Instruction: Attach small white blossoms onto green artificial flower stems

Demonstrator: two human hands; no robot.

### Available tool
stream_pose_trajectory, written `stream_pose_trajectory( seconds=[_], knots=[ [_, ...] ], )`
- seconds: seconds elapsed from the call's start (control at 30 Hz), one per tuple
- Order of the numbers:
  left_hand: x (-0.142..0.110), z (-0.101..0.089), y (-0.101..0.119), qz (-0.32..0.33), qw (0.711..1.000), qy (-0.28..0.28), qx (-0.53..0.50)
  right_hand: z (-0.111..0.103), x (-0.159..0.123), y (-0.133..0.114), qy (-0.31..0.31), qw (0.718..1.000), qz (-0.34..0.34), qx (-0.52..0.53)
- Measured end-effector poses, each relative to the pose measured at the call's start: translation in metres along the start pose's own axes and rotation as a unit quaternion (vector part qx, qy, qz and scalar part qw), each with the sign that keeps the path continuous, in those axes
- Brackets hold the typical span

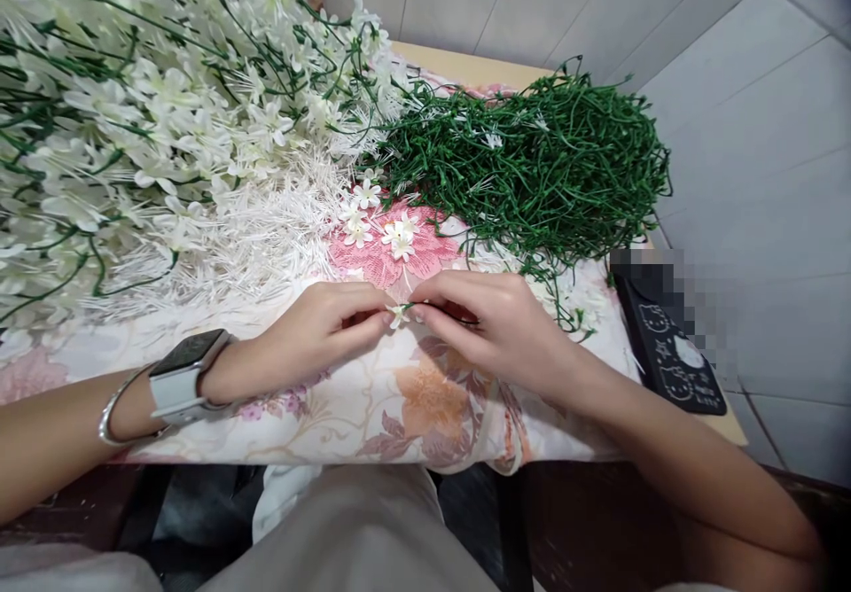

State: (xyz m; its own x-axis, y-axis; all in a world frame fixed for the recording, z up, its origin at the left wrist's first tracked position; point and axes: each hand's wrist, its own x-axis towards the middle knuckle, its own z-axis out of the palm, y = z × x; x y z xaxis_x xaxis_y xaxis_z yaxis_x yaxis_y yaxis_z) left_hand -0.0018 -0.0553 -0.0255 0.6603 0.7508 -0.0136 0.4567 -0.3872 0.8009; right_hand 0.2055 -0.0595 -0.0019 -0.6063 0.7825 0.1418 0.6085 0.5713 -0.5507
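Note:
Between my two hands, over the flowered cloth (399, 397), is a small white artificial flower (398, 314) on a thin green stem. My left hand (336, 322), with a watch on the wrist, pinches the flower's petals from the left. From the right, my right hand (482, 322) pinches the green stem close behind the flower; part of the stem is hidden under the fingers. Several loose white blossoms (401, 239) lie on the pink printed flower just beyond my fingertips.
A large heap of white artificial flowers (160, 122) fills the left back, with thin white pieces (266, 229) piled before it. Green plastic stems (545, 167) are heaped at the back right. A black phone (671, 344) lies at the right edge. Tiled walls (505, 7) stand behind.

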Motion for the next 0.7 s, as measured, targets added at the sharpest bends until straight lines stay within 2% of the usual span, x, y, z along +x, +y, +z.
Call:
stream_pose_trajectory(
  seconds=[0.23, 0.37, 0.47, 0.57, 0.7],
  knots=[
    [-0.0002, 0.0027, -0.0013, 0.004, 0.999, -0.006, 0.053, 0.0024, -0.0015, -0.0028, -0.014, 1.000, 0.004, 0.019],
    [0.0002, 0.0027, -0.0008, 0.007, 0.999, -0.007, 0.043, 0.0045, -0.0025, -0.0016, -0.008, 0.998, 0.018, 0.060],
    [-0.0007, 0.0011, 0.0002, 0.007, 0.999, -0.009, 0.044, 0.0050, -0.0021, -0.0006, -0.032, 0.988, 0.070, 0.137],
    [-0.0018, -0.0002, 0.0010, 0.000, 0.999, 0.000, 0.044, 0.0038, -0.0005, -0.0001, -0.056, 0.965, 0.133, 0.219],
    [-0.0015, -0.0006, 0.0019, 0.001, 0.999, 0.001, 0.039, 0.0022, 0.0017, 0.0002, -0.097, 0.939, 0.182, 0.276]
  ],
)
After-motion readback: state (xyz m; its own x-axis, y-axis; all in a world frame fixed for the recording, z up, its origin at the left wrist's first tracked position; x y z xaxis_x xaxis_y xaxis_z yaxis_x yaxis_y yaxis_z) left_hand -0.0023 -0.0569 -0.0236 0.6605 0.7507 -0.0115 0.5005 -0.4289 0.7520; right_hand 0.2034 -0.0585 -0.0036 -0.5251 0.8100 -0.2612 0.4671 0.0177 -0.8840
